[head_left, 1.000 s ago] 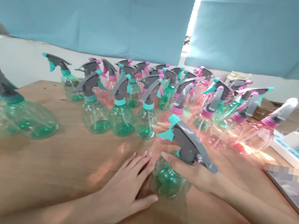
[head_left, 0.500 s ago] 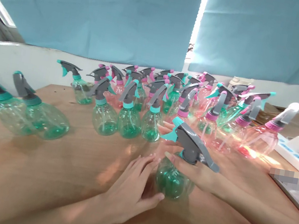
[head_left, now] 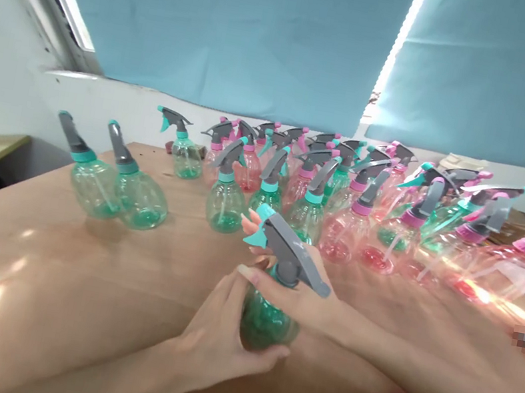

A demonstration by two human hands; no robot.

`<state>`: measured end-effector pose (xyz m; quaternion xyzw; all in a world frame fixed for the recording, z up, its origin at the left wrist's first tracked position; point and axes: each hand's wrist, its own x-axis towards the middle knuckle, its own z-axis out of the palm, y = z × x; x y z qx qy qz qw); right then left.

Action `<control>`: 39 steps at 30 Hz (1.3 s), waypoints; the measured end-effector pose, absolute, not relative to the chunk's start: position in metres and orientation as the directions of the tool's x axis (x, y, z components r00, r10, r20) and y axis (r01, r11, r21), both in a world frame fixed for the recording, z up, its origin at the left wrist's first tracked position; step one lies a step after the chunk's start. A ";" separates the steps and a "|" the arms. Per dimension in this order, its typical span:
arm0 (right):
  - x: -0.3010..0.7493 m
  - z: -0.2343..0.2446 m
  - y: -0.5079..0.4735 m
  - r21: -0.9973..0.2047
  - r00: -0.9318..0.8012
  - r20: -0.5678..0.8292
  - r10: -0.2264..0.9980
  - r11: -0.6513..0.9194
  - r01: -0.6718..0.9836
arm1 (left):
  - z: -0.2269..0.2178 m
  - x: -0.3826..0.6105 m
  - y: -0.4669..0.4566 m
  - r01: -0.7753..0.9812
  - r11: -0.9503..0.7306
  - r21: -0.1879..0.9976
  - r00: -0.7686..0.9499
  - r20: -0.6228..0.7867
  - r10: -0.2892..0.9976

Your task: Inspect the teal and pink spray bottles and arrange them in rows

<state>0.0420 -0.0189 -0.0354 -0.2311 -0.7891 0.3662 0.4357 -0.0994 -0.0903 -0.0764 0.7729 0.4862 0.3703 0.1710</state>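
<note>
I'm gripping a green spray bottle [head_left: 269, 323] right in front of me, my right hand [head_left: 312, 303] wrapping up top, left hand [head_left: 218, 327] cupping lower down. Sprayer head [head_left: 289, 250]'s already sitting on; can't tell what's left for the bottles behind [head_left: 344, 235].

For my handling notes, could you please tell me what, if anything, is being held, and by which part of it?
A green spray bottle: right grip around its upper part, below the grey spray head; left grip against its lower body.

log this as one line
right hand: gripping round green transparent plastic spray bottle; left hand: cupped against its body; behind: pink transparent spray bottles
</note>
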 end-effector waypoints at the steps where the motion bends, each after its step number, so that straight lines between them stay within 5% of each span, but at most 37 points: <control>1: 0.034 -0.036 -0.020 -0.774 -0.510 0.521 0.685 0.631 0.057 | -0.077 -0.106 -0.092 0.640 -0.455 0.620 0.240 0.401 0.884; 10: 0.002 -0.030 -0.026 -0.667 -0.511 0.622 0.594 0.743 0.053 | -0.068 -0.151 -0.100 0.723 -0.408 0.557 0.174 0.425 0.888; 24: -0.040 -0.027 -0.026 -0.667 -0.542 0.478 0.691 0.687 0.288 | -0.072 -0.232 -0.101 0.735 -0.355 0.578 0.160 0.361 0.919; 32: -0.082 -0.029 0.008 -0.644 -0.516 0.565 0.643 0.735 0.211 | -0.063 -0.275 -0.095 0.730 -0.132 0.670 -0.204 0.399 0.894; 39: -0.105 -0.032 0.028 -0.578 -0.507 0.620 0.599 0.785 0.220 | -0.061 -0.281 -0.089 0.796 -0.042 0.603 -0.257 0.401 0.879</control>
